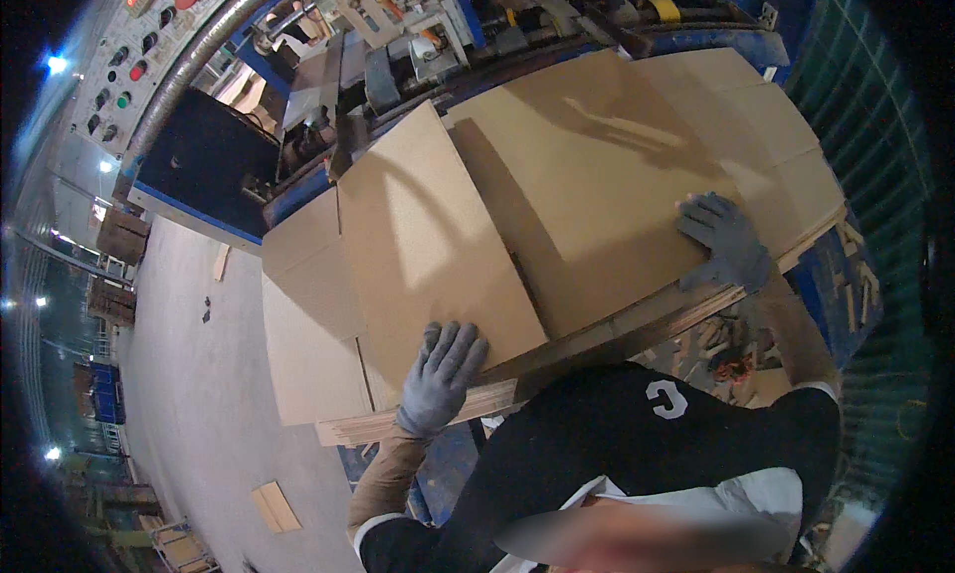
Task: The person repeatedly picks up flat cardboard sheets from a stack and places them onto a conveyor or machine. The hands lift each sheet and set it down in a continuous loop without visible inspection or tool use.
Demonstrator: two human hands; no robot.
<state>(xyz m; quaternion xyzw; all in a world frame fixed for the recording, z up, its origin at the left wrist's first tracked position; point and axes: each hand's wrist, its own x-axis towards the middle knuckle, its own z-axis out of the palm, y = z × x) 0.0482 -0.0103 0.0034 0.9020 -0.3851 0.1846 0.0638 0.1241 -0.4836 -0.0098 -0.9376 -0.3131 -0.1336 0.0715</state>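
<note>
The left hand in a grey fabric glove (438,379) rests its fingers, extended and close together, on the near end of a tan, oblong corrugated-cardboard panel (428,240). The thumb is hidden; whether it clamps the edge cannot be told. The right hand in a matching grey glove (731,243) lies with fingers released and spread on the near right part of a wide brown flat cardboard panel (597,195). Both panels extend away from the fingertips. Layered tan cardboard edges (343,432) show below and left of the left fingers. Beyond both sets of fingertips stands a blue-framed metal machine (413,66). A grey push-button control panel (134,71) is well apart, up and left of the left fingers.
</note>
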